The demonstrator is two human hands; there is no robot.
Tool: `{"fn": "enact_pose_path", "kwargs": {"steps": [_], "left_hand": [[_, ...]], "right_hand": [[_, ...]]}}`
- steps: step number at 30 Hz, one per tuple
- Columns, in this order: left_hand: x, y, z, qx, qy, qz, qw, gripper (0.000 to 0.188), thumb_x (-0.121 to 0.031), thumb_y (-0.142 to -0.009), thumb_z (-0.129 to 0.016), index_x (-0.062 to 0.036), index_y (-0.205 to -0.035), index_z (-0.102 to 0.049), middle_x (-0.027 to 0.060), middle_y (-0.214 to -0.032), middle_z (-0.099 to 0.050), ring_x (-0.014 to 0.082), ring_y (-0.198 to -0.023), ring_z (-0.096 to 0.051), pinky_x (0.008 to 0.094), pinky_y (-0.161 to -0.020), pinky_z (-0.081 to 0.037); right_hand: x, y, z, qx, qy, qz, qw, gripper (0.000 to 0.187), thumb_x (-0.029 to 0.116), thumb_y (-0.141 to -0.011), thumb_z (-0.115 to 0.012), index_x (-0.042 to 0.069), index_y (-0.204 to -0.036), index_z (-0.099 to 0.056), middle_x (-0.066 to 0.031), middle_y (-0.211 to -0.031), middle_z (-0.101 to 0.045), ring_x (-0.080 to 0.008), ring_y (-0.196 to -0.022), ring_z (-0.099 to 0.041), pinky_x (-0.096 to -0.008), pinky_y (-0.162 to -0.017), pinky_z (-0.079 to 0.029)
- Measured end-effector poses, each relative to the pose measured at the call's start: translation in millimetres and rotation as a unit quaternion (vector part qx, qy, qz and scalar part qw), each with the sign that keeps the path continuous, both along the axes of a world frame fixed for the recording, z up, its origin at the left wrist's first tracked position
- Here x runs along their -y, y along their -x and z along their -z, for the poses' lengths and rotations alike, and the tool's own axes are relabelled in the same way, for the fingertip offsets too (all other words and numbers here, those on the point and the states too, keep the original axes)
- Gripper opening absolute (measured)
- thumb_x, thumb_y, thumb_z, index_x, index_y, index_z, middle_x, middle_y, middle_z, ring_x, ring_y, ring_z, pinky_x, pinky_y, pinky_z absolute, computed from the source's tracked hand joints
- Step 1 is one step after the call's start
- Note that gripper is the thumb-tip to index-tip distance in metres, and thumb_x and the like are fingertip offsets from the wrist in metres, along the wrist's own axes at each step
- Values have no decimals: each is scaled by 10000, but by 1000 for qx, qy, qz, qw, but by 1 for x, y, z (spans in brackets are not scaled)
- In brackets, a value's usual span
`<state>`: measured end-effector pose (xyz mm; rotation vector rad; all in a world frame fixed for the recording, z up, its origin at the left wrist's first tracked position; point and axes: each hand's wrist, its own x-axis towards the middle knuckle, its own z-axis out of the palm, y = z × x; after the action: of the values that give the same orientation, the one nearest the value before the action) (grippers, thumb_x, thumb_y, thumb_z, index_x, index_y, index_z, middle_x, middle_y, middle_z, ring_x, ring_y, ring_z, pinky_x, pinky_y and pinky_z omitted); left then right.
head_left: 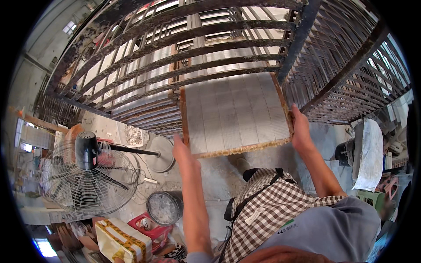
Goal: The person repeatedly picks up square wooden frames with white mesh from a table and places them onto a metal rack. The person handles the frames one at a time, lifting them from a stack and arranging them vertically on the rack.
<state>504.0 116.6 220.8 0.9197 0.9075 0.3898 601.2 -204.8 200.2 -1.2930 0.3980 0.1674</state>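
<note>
A flat screen frame (234, 111), with pale mesh, brown side edges and a rough yellowish front edge, is held level between my two hands. My left hand (183, 149) grips its near left corner. My right hand (300, 131) grips its right edge close to the near corner. The far end of the frame reaches in between the bars of a dark metal rack (285, 48). Similar pale panels (147, 74) lie on the rack's levels to the left. The undersides of my fingers are hidden by the frame.
A black standing fan (87, 171) with a wire cage is at my left, its round base (160, 153) on the floor. Nearby are a dark bucket (164, 208), a red crate (151, 225) and a taped white box (120, 241). More slatted racks (346, 79) stand at the right.
</note>
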Motion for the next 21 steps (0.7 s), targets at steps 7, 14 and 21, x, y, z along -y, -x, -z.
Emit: {"fn": "enact_pose_path", "kwargs": {"steps": [7, 14, 21], "left_hand": [[-25, -80, 6, 13, 13, 24, 1000, 452, -330, -964, -425, 48, -1203, -488, 130, -1140, -577, 253, -977, -594, 398, -844, -473], [-48, -132, 7, -9, -28, 4, 1000, 477, -382, -936, -479, 13, -1204, -500, 110, -1094, -581, 264, -937, -600, 448, -785, -495], [-50, -98, 4, -1, -29, 120, 992, 412, -294, -963, -438, 55, -1179, -477, 166, -1019, -584, 292, -850, -645, 379, -634, -570]], "right_hand": [[-14, -75, 16, -20, -115, 17, 993, 482, 389, -967, -418, -56, -1048, -585, -148, -972, -645, -212, -868, -610, -336, -810, -467], [-25, -114, 24, -5, -81, 7, 997, 423, 340, -969, -383, -11, -1066, -599, -136, -999, -654, -222, -890, -621, -358, -794, -480], [-4, -95, 20, -17, -121, -72, 990, 307, 247, -972, -431, -18, -1061, -560, -128, -918, -644, -240, -829, -625, -369, -729, -509]]}}
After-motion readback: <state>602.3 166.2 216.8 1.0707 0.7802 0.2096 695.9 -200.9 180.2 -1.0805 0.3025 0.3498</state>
